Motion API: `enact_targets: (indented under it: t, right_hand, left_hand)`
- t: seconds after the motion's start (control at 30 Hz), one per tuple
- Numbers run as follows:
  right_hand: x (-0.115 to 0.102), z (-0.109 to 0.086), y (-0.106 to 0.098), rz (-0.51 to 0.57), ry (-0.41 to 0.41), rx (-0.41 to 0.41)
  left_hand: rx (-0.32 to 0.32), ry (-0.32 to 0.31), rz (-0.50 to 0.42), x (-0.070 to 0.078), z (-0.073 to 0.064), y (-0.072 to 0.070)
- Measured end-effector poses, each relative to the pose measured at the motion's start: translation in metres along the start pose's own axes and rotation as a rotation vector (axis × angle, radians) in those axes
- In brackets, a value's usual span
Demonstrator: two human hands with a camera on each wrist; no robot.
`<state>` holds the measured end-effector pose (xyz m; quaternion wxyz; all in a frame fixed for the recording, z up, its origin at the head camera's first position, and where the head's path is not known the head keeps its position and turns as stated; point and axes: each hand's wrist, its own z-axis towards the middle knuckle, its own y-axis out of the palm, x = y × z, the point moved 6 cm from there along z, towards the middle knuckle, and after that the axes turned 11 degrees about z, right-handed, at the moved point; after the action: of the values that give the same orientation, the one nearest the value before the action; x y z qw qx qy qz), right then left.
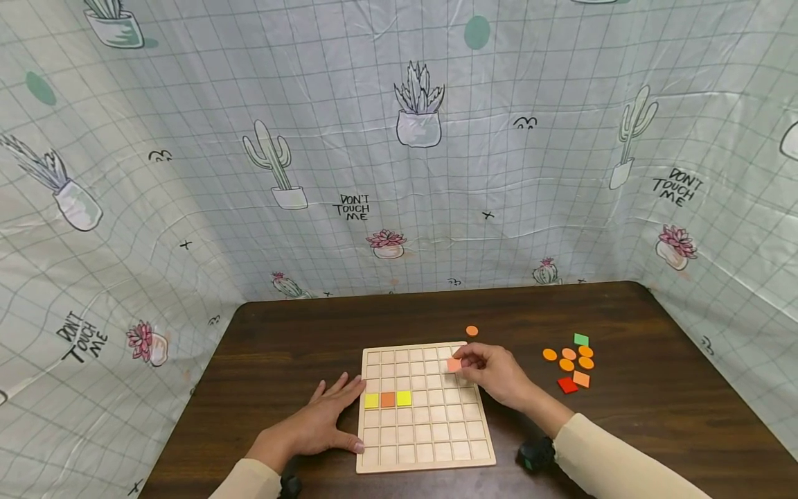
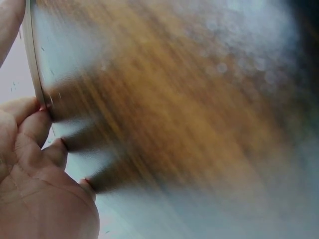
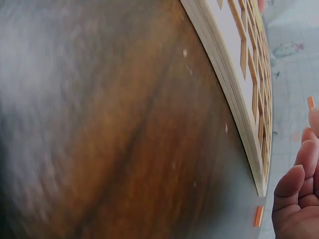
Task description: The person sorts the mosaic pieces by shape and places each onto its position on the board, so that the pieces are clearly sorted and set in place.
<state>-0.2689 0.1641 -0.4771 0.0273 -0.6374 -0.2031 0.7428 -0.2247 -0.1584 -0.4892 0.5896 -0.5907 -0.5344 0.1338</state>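
Observation:
A light wooden grid board (image 1: 422, 435) lies on the dark table. In one of its rows sit a yellow square tile (image 1: 371, 400), an orange square tile (image 1: 388, 399) and another yellow tile (image 1: 404, 398). My left hand (image 1: 318, 421) is spread at the board's left edge, fingertips and thumb touching the rim; the left wrist view shows its fingers (image 2: 35, 127) against that edge. Over the board's upper right corner, my right hand (image 1: 499, 374) pinches a light orange square tile (image 1: 454, 364) between thumb and fingers. The same tile (image 3: 310, 102) shows edge-on in the right wrist view.
Right of the board lie several orange round pieces (image 1: 566, 364), a green square (image 1: 581, 339), a light orange square (image 1: 581, 379) and a red square (image 1: 567, 385). A single orange disc (image 1: 472, 331) lies behind the board. A patterned curtain (image 1: 424, 173) hangs around the table (image 1: 299, 346).

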Motion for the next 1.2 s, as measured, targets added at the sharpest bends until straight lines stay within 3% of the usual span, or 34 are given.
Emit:
enact_targets:
  t: [0.8,1.2]
  right_hand:
    - [-0.013,-0.001,0.046,-0.021,-0.051,-0.089]
    - [-0.017,-0.003,0.07,-0.109,-0.081,-0.142]
  left_hand:
    - [-0.001,0.012,0.004,0.001,-0.002,-0.001]
    - [-0.001,0.016,-0.005,-0.001,-0.001,0.0]
